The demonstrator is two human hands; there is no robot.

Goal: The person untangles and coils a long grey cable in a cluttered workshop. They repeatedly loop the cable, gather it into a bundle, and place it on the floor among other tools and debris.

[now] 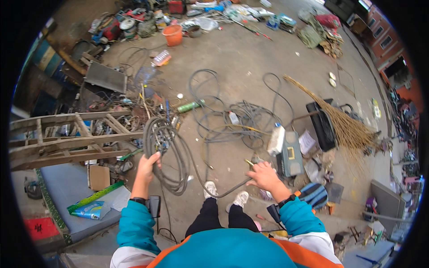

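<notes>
A coiled dark grey hose (pixel 181 167) hangs in several loops from my left hand (pixel 148 167), whose fingers are closed around it. One length sags from the coil across to my right hand (pixel 264 176), which grips it near a brass-coloured metal end fitting (pixel 248 162). On the floor ahead lies a loose tangle of grey hose or cable (pixel 248 112), with a yellowish length (pixel 246 127) running through it. A white plastic bottle (pixel 233 118) rests on the tangle.
A wooden ladder (pixel 70 144) lies at left above a grey-blue panel (pixel 70 191). Right of the tangle are a grey-green tool case (pixel 290 154), a black case (pixel 323 129) and a straw broom (pixel 342 124). An orange bucket (pixel 173 35) and heaped clutter stand farther off.
</notes>
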